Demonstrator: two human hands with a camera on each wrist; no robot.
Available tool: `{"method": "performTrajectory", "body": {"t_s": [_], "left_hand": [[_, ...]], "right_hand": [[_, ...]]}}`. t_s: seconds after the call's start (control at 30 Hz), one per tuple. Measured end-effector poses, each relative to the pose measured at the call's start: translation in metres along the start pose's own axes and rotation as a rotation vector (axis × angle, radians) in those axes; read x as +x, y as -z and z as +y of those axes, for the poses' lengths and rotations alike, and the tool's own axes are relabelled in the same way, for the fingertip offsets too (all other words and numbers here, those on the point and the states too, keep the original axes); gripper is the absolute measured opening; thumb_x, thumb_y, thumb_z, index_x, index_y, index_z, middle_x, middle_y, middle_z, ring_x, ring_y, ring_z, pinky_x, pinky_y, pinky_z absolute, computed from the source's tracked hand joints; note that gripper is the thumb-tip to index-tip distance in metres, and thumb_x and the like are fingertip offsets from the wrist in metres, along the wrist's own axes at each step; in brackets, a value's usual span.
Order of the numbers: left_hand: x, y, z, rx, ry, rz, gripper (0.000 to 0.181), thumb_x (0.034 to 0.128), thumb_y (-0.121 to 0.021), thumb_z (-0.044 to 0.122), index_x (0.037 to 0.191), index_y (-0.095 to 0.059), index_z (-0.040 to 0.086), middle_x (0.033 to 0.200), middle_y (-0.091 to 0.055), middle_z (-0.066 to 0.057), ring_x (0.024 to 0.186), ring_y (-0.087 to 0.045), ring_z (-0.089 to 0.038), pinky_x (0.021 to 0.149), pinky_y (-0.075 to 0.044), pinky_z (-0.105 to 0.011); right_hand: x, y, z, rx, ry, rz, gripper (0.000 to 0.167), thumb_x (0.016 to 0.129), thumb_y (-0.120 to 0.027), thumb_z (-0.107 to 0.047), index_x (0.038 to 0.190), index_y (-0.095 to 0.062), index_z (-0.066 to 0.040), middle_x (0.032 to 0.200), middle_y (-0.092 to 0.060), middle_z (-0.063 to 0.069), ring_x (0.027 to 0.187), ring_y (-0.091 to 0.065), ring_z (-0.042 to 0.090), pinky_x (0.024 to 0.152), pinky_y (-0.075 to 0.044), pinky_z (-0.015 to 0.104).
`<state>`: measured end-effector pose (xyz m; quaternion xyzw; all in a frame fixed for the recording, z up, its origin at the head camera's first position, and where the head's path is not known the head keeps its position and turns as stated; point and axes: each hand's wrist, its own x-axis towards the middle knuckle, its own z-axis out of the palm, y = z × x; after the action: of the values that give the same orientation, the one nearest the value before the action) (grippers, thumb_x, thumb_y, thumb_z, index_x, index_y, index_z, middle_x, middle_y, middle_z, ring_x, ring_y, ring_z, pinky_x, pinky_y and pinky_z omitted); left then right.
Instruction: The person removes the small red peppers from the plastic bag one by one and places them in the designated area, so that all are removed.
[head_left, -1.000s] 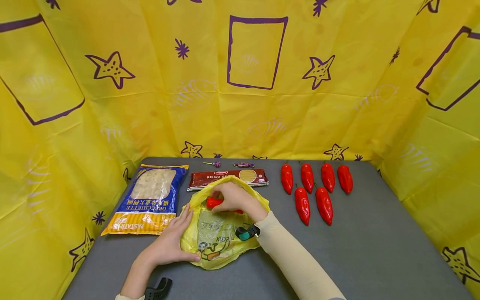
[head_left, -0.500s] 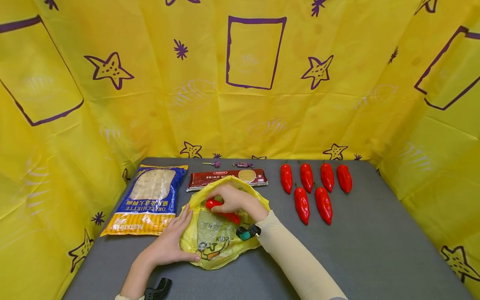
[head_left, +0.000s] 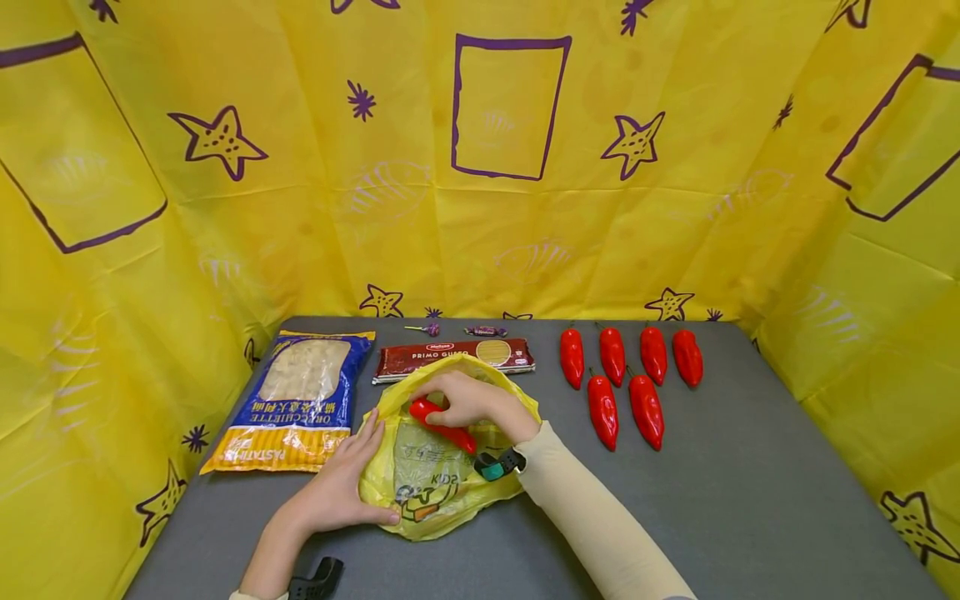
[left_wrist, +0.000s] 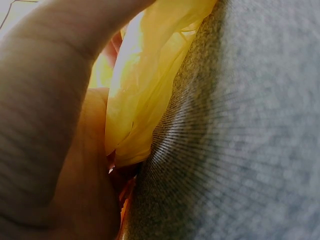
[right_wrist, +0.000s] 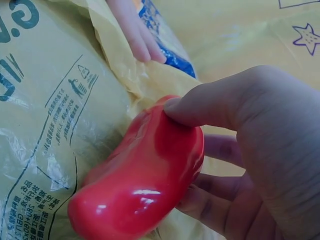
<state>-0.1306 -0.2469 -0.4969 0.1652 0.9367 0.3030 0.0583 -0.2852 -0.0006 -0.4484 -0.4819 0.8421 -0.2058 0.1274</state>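
Note:
A yellow plastic bag [head_left: 450, 520] with its mouth spread lies in front of me. My left hand [head_left: 342, 485] rests along its left side, fingers straight and thumb stretched out at the near rim. In the left wrist view the yellow plastic bag [left_wrist: 145, 85] lies against this hand. Inside the bag's mouth, my right hand [head_left: 467, 397] pinches a glossy red pepper [head_left: 454, 434] between thumb and fingers. The right wrist view shows the red pepper [right_wrist: 140, 175] slanting over the bag's printed inner side, thumb on top and fingers behind.
Several red peppers [head_left: 647, 411] lie in two rows at the right. A blue and yellow pasta bag [head_left: 300, 400] is at the left. Behind the bag lie a brown biscuit pack [head_left: 408, 360], a lollipop [head_left: 431, 330] and a wrapped candy [head_left: 485, 332]. Yellow cloth [head_left: 510, 242] surrounds the grey table [head_left: 750, 500].
In the right hand, the red pepper has turned, so more of its length now shows slanting down to the right within the bag. The left hand has stayed almost still.

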Motion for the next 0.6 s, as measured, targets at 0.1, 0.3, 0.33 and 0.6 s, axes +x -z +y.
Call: {"method": "performTrajectory", "body": {"t_s": [0.1, 0.3, 0.33, 0.6], "left_hand": [[0.0, -0.002, 0.001, -0.003, 0.001, -0.007, 0.14, 0.0679, -0.089, 0.072, 0.168, -0.021, 0.002, 0.179, -0.004, -0.014, 0.15, -0.031, -0.046, 0.113, -0.038, -0.072], [0.001, -0.004, 0.002, -0.005, -0.006, -0.019, 0.14, 0.0684, -0.089, 0.072, 0.168, -0.021, 0.002, 0.179, -0.002, -0.014, 0.15, -0.031, -0.047, 0.113, -0.038, -0.073], [0.001, -0.004, 0.002, -0.003, -0.009, -0.018, 0.14, 0.0685, -0.089, 0.072, 0.168, -0.021, 0.001, 0.179, -0.002, -0.014, 0.15, -0.03, -0.048, 0.113, -0.037, -0.074], [0.001, -0.002, -0.001, 0.014, -0.016, 0.009, 0.138, 0.069, -0.089, 0.071, 0.167, -0.023, -0.001, 0.179, -0.002, -0.013, 0.149, -0.03, -0.049, 0.112, -0.036, -0.076]], "right_hand": [[-0.003, -0.001, 0.0, 0.001, -0.004, -0.001, 0.041, 0.1, -0.072, -0.021, 0.141, -0.071, -0.015, 0.124, -0.073, -0.003, 0.078, -0.051, 0.011, 0.074, -0.043, 0.02], [-0.012, 0.002, 0.0, 0.011, 0.0, -0.005, 0.041, 0.101, -0.07, -0.021, 0.142, -0.069, -0.012, 0.114, -0.074, -0.002, 0.066, -0.045, 0.009, 0.068, -0.04, 0.02], [-0.013, 0.003, -0.001, 0.015, -0.001, -0.003, 0.041, 0.102, -0.07, -0.02, 0.142, -0.069, -0.012, 0.113, -0.073, -0.002, 0.064, -0.043, 0.009, 0.067, -0.04, 0.02], [-0.023, 0.014, -0.007, 0.049, 0.008, 0.033, 0.043, 0.101, -0.071, -0.02, 0.142, -0.068, -0.009, 0.128, -0.074, 0.001, 0.072, -0.053, 0.01, 0.073, -0.048, 0.021]]}}
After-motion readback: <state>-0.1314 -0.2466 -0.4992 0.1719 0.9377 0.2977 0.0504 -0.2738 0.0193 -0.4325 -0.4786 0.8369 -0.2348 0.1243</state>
